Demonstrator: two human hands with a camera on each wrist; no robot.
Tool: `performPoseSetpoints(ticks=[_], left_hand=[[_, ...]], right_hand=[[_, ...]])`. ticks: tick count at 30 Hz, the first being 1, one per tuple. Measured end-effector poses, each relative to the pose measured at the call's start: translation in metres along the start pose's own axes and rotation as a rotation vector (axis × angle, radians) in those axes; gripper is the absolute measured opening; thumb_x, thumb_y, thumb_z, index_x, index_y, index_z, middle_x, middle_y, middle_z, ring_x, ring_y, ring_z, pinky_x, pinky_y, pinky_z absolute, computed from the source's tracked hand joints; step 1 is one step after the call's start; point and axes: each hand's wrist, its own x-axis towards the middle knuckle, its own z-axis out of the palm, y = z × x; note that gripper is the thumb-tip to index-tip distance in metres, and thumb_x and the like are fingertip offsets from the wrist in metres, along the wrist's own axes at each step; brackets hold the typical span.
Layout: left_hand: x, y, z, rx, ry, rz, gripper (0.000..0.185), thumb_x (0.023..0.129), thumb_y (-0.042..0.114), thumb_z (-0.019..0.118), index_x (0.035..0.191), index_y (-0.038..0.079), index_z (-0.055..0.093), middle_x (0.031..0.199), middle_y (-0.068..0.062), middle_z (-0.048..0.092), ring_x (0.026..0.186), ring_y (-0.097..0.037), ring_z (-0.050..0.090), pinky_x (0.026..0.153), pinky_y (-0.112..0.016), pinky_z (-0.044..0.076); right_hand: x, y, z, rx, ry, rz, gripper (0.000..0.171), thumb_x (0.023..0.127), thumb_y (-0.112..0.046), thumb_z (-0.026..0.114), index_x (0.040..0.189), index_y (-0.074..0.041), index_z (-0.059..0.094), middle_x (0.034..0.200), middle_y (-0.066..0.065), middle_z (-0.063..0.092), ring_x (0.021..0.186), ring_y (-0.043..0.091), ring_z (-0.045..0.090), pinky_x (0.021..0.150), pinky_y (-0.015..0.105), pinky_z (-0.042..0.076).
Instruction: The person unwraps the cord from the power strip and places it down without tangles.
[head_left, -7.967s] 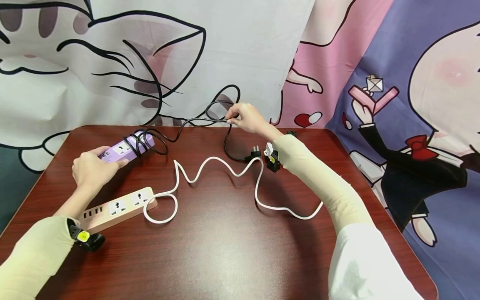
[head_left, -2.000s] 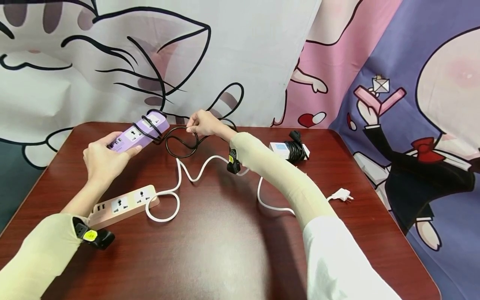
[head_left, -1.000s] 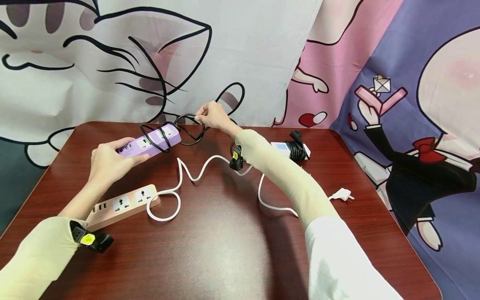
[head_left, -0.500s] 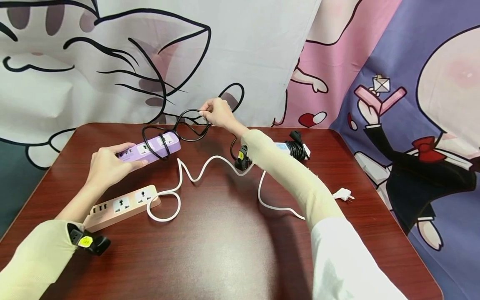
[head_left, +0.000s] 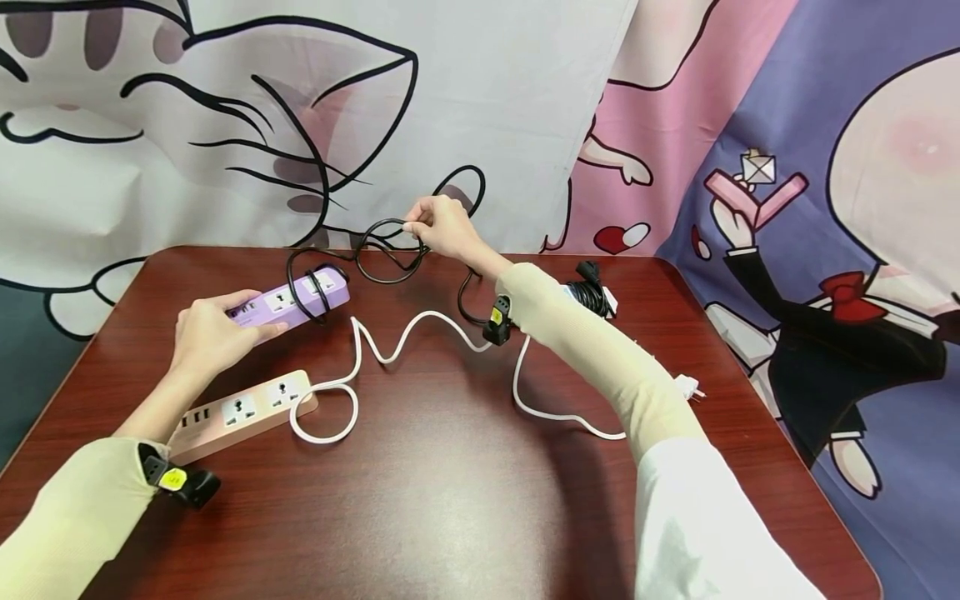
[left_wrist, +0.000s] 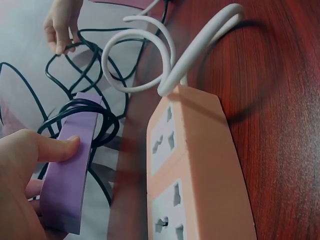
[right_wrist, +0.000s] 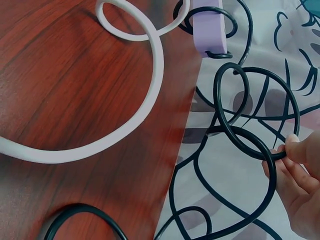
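My left hand (head_left: 206, 333) grips the near end of a purple power strip (head_left: 296, 297), held a little above the table; in the left wrist view my thumb (left_wrist: 52, 149) lies on the purple strip (left_wrist: 70, 165). Its black cord (head_left: 386, 254) is looped round the strip's far end and runs right. My right hand (head_left: 442, 227) pinches that black cord (right_wrist: 250, 145) above the table's back edge, and its fingertips (right_wrist: 295, 150) hold a loop there. A pink power strip (head_left: 240, 410) with a white cord (head_left: 420, 333) lies on the table below my left hand.
The dark red wooden table (head_left: 420, 492) has rounded corners. A white adapter wrapped in black cord (head_left: 592, 296) lies at the back right. A white plug (head_left: 688, 385) lies beside my right forearm. A cartoon-print cloth (head_left: 225, 108) hangs behind the table.
Over the last second my left hand lowered the purple strip leftward toward the table. My right hand drew the black cord slightly right. Earlier, more turns went round the strip.
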Motion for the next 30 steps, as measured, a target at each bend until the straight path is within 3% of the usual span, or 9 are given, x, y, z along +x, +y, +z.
performPoseSetpoints(ticks=[18,23,30], left_hand=[[0.009,-0.016,0.002,-0.007,0.151,-0.116,0.062,0.08,0.037,0.074,0.13,0.004,0.058,0.116,-0.034,0.06,0.106,-0.049,0.045,0.081,-0.052,0.028],[0.008,-0.017,0.002,-0.041,0.209,-0.146,0.062,0.079,0.035,0.075,0.131,0.006,0.058,0.12,-0.032,0.06,0.109,-0.049,0.047,0.09,-0.055,0.029],[0.008,-0.016,0.002,-0.106,0.243,-0.185,0.065,0.078,0.036,0.076,0.133,0.007,0.057,0.124,-0.029,0.059,0.114,-0.048,0.046,0.097,-0.054,0.026]], right_hand=[[-0.013,0.0,-0.005,-0.038,-0.08,-0.058,0.012,0.091,-0.015,0.065,0.094,-0.005,0.071,0.089,0.009,0.074,0.073,0.014,0.066,0.064,0.02,0.043],[-0.014,0.001,-0.004,-0.054,-0.096,-0.056,0.011,0.091,-0.014,0.065,0.093,-0.006,0.071,0.092,0.011,0.074,0.075,0.016,0.067,0.065,0.02,0.042],[-0.013,0.004,-0.001,-0.087,-0.077,-0.045,0.01,0.09,-0.014,0.066,0.089,-0.007,0.073,0.081,0.007,0.074,0.068,0.014,0.064,0.063,0.02,0.042]])
